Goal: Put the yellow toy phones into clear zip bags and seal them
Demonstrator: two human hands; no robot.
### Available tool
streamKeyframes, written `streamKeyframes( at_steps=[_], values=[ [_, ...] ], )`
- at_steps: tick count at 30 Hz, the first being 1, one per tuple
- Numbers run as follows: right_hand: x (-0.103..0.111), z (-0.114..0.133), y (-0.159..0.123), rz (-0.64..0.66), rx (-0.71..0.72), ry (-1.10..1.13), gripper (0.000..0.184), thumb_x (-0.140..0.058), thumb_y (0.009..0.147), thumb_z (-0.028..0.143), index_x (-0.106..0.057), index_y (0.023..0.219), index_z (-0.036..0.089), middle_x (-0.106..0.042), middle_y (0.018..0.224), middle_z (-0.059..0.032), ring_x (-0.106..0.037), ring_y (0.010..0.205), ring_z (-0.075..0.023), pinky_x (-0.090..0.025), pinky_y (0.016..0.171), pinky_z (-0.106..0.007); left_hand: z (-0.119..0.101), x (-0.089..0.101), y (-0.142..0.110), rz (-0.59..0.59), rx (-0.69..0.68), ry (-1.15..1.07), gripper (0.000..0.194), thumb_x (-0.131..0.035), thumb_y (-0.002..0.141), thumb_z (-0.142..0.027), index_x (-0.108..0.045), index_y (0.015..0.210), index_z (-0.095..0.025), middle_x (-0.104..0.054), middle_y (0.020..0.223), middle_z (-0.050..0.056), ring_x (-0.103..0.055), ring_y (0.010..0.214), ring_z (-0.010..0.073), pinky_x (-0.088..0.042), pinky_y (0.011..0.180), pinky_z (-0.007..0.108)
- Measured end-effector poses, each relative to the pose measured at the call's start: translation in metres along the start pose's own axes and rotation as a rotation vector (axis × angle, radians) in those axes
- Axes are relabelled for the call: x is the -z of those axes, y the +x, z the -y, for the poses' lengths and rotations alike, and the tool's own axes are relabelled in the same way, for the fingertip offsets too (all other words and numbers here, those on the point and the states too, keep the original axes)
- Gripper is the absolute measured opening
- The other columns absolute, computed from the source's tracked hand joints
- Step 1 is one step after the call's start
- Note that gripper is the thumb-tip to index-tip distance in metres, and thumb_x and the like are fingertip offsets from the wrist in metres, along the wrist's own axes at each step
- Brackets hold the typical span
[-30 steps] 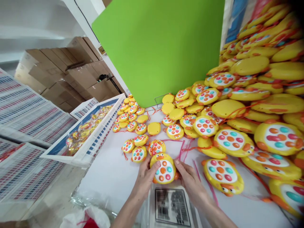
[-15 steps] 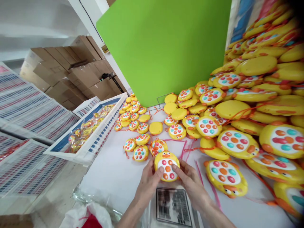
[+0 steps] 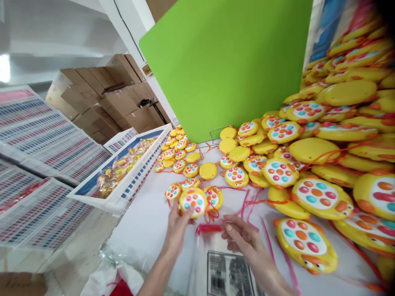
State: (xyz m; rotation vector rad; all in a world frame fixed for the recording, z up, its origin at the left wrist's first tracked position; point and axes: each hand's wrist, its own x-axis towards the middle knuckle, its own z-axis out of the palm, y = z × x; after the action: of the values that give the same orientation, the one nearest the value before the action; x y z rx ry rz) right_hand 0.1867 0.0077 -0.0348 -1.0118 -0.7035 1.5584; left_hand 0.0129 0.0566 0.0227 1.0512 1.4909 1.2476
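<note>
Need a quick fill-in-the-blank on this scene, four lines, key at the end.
1. The left hand holds a toy whose body is ____.
2. The hand holding no toy is the ____ one.
3. The large upright panel behind the toys is ____.
4. Toys in the white crate are wrapped in clear ____.

Missing words: yellow; right; green; plastic.

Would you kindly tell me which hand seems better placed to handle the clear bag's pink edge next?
Probably the right hand: it is beside the pink edge of the clear bag and holds no toy, while the left hand grips a yellow toy.
</note>
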Motion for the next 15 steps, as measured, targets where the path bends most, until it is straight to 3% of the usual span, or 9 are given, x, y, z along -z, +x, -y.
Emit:
streamKeyframes(
  at_steps=[3,6,10,15],
  values=[
    [0.000,-0.005,0.001,0.043,0.012,-0.025,0.045,-0.067,0.072,0.056,-0.066,0.097,0.018,-0.068,0.074,-0.0049,-0.062,0.069,-0.0180,-0.048,0.053,-0.025,-0.010,0.023,0.044,-0.184,-0.021,0.020,0.052,-0.077,0.067,-0.034,-0.056,0.110,-0.015,-0.068,0.086,0.005,-0.063,0.059,0.0127,-0.048,0.050,0.021],
    [0.000,-0.007,0.002,0.063,0.017,-0.038,0.045,-0.066,0.072,0.056,-0.066,0.095,0.018,-0.068,0.075,-0.0051,-0.061,0.066,-0.0169,-0.047,0.052,-0.025,-0.015,0.044,0.088,-0.328,0.027,0.072,0.039,-0.069,0.078,-0.026,-0.053,0.112,-0.014,-0.064,0.079,0.001,-0.058,0.053,0.0087,-0.043,0.045,0.018],
    [0.000,-0.007,0.002,0.102,0.018,-0.067,0.040,-0.067,0.073,0.053,-0.067,0.092,0.018,-0.066,0.071,-0.0031,-0.061,0.063,-0.0165,-0.046,0.051,-0.025,-0.013,0.062,0.128,-0.432,0.184,0.136,0.024,-0.057,0.089,-0.028,-0.056,0.108,-0.013,-0.062,0.090,0.003,-0.060,0.066,0.0111,-0.051,0.056,0.024],
    [0.000,-0.012,0.003,0.178,0.027,-0.134,0.035,-0.063,0.078,0.050,-0.065,0.094,0.020,-0.063,0.070,-0.0007,-0.061,0.063,-0.0158,-0.046,0.052,-0.025,-0.003,0.066,0.156,-0.472,0.277,0.232,0.030,-0.055,0.089,-0.033,-0.056,0.113,-0.014,-0.061,0.107,0.007,-0.062,0.086,0.0175,-0.054,0.072,0.035]
  ],
)
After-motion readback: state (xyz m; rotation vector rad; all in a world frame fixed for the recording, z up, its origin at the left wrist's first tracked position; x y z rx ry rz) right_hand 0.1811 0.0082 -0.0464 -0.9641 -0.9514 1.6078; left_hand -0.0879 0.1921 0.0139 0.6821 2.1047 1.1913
